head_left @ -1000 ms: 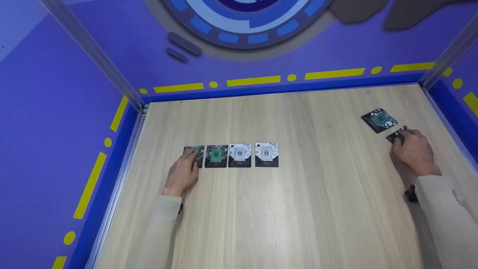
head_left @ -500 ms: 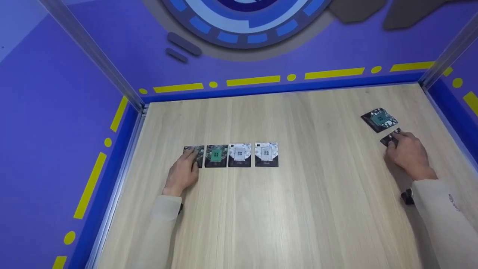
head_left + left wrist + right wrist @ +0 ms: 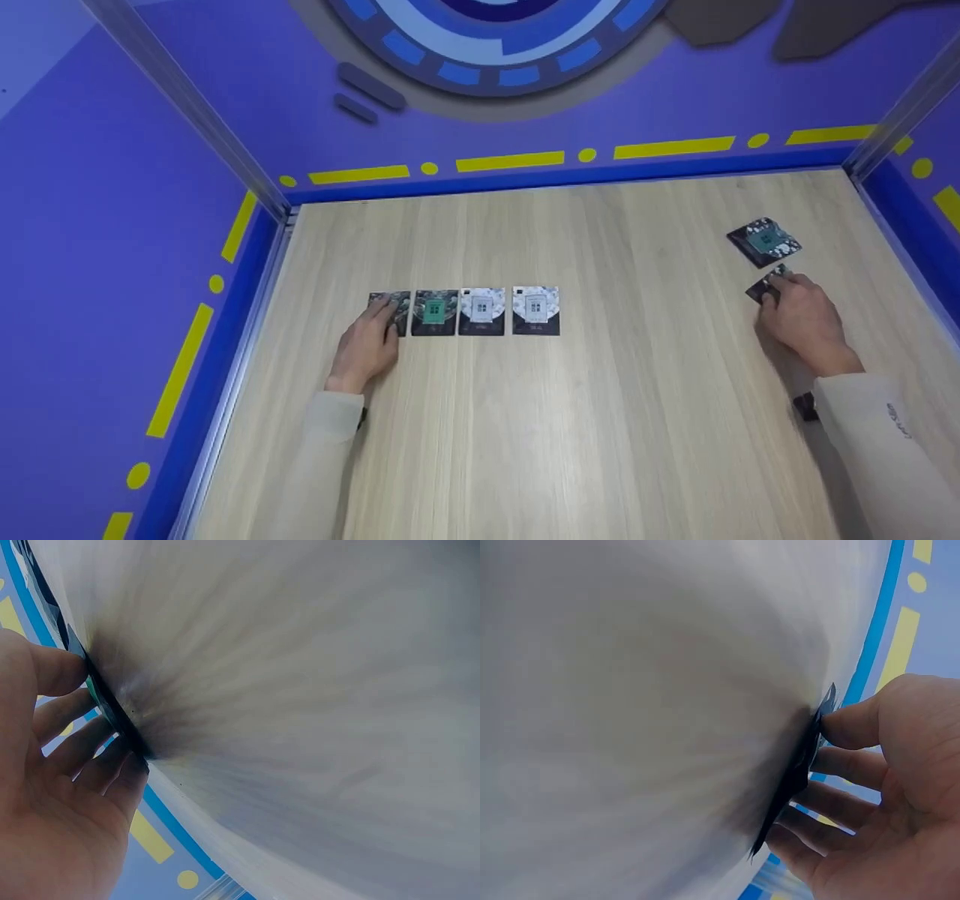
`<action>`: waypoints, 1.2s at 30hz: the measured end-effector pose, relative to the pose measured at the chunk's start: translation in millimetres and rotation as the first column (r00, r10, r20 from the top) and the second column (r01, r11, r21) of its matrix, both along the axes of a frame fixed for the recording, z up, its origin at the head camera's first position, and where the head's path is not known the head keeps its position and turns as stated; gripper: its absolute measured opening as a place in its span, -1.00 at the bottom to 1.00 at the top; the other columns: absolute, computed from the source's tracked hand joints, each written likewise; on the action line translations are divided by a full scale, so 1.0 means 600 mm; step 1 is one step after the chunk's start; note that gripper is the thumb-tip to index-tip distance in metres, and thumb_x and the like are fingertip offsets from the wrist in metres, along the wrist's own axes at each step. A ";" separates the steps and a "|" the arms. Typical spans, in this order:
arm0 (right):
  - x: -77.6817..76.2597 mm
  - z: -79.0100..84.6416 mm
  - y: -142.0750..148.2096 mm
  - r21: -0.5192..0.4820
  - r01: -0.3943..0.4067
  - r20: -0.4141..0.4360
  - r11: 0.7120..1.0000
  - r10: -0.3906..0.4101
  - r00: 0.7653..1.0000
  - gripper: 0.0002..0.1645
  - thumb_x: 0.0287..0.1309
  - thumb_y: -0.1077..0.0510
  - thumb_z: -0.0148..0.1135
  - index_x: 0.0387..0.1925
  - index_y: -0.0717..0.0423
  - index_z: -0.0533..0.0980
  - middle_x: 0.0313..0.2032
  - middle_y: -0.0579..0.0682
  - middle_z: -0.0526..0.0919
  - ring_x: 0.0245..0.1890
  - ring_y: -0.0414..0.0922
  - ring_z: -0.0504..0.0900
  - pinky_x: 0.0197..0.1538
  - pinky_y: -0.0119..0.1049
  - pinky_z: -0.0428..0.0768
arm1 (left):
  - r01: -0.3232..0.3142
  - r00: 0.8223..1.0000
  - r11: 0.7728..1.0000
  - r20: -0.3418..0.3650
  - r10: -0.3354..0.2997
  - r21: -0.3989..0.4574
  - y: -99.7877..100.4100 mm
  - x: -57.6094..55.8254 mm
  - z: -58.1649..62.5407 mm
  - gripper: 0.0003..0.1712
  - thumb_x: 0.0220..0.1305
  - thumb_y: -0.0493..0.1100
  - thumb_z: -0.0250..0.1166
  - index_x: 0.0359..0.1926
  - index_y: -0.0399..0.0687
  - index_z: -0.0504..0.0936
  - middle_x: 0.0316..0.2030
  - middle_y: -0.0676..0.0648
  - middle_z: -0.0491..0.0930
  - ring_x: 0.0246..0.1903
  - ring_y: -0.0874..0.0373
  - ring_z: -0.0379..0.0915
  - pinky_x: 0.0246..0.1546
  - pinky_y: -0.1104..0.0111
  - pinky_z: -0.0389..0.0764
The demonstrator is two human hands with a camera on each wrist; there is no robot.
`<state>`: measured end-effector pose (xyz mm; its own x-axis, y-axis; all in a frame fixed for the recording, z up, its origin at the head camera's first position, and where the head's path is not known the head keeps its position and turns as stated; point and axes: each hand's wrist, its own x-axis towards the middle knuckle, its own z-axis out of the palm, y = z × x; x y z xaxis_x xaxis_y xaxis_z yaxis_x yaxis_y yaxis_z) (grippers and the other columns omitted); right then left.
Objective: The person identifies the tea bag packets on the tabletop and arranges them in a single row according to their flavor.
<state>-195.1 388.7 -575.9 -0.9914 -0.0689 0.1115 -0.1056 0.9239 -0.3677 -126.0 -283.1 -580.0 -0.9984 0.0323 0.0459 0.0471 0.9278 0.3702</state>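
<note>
Four picture cards lie in a row on the wooden table [image 3: 600, 420]. My left hand [image 3: 367, 341] rests flat on the leftmost card [image 3: 403, 309], covering most of it; beside it lie a green card [image 3: 435, 312] and two white cards [image 3: 481, 310] [image 3: 535, 309]. At the right, my right hand [image 3: 806, 322] presses its fingertips on a dark card [image 3: 761, 286], just in front of a small stack of cards [image 3: 763, 242]. In the right wrist view the fingers [image 3: 855, 765] touch that card's edge [image 3: 795, 772]. The left wrist view shows straight fingers [image 3: 67, 750] on a card's edge [image 3: 112, 709].
Purple walls with yellow dashes and a blue base strip enclose the table on the left, back and right. A metal rail [image 3: 247, 352] runs along the table's left edge. Bare wood spans the middle and front.
My right hand has slid the dark card left and toward me, away from the stack. The left hand and the row of cards have stayed still.
</note>
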 end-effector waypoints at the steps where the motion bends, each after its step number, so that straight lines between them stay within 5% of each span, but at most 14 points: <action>1: 0.001 0.001 -0.004 0.007 -0.001 0.007 1.000 0.001 1.000 -0.45 0.39 0.31 0.08 0.22 0.73 0.42 0.18 0.73 0.40 0.16 0.68 0.45 0.19 0.56 0.50 | 0.000 1.000 1.000 0.001 0.000 -0.002 0.000 0.000 0.001 -0.44 0.55 -0.21 0.15 0.48 -0.29 0.49 0.55 -0.30 0.35 0.54 -0.26 0.30 0.56 -0.06 0.38; 9: 0.005 0.006 -0.026 0.041 -0.034 0.055 0.999 0.031 0.998 -0.44 0.44 0.30 0.08 0.29 0.70 0.40 0.24 0.70 0.38 0.20 0.66 0.45 0.23 0.53 0.49 | -0.005 1.000 1.000 0.010 0.005 0.002 0.000 0.001 0.002 -0.44 0.55 -0.21 0.14 0.48 -0.28 0.48 0.56 -0.28 0.34 0.55 -0.25 0.28 0.56 -0.06 0.37; 36: 0.025 0.003 -0.109 0.044 -0.175 0.011 0.984 0.175 0.985 -0.49 0.44 0.31 0.07 0.29 0.60 0.48 0.28 0.61 0.46 0.26 0.60 0.49 0.23 0.50 0.54 | -0.003 1.000 1.000 0.017 0.003 0.016 -0.002 -0.004 0.000 -0.43 0.54 -0.20 0.13 0.49 -0.28 0.47 0.56 -0.28 0.34 0.55 -0.25 0.28 0.58 -0.05 0.35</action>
